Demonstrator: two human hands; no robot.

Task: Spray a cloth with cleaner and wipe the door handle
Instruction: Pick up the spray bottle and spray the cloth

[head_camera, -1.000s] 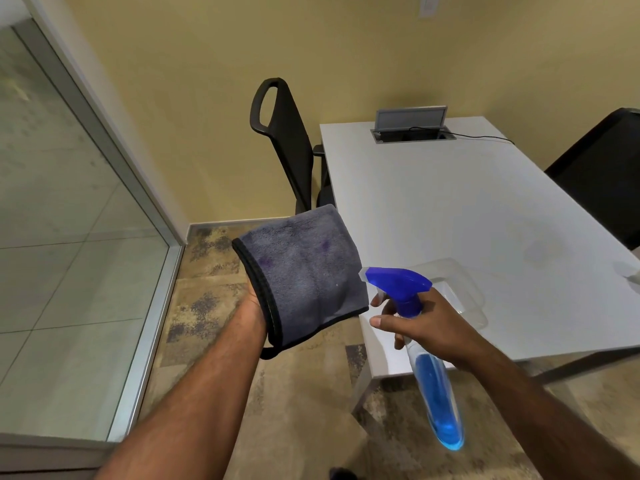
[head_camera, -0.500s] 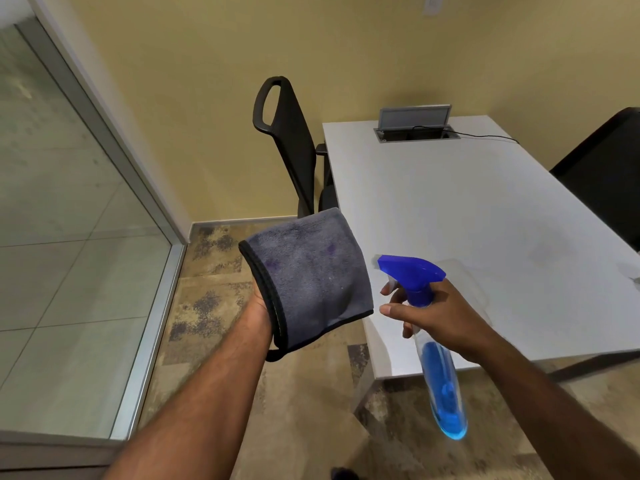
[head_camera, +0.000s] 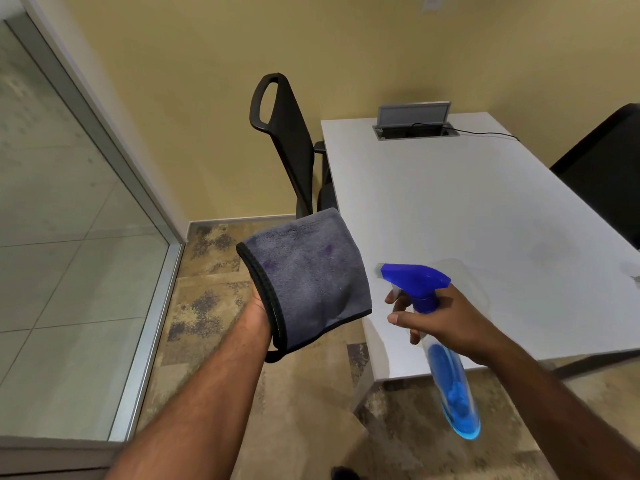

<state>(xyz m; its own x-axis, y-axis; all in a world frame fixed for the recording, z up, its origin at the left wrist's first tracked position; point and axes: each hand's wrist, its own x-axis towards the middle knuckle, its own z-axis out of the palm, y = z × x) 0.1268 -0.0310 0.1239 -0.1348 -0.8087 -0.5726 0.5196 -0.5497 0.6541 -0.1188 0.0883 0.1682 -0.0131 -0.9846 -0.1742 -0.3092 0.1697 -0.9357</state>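
Observation:
A grey cloth [head_camera: 308,278] with a black hem is draped over my left hand [head_camera: 258,306], which holds it up facing right; the cloth hides most of that hand. It shows faint purple damp spots. My right hand [head_camera: 446,320] grips a clear spray bottle [head_camera: 450,379] with blue liquid by the neck, fingers at the trigger. Its blue nozzle [head_camera: 412,277] points left at the cloth, a short gap away. No door handle is in view.
A white table [head_camera: 485,216] stands to the right with a cable box [head_camera: 414,121] at its far end. A black chair [head_camera: 287,143] is behind the cloth, another chair [head_camera: 606,174] at the right edge. A glass wall with a metal frame [head_camera: 145,341] runs along the left.
My right hand with the bottle has drifted right and slightly up, away from the cloth. The cloth hand has stayed almost still.

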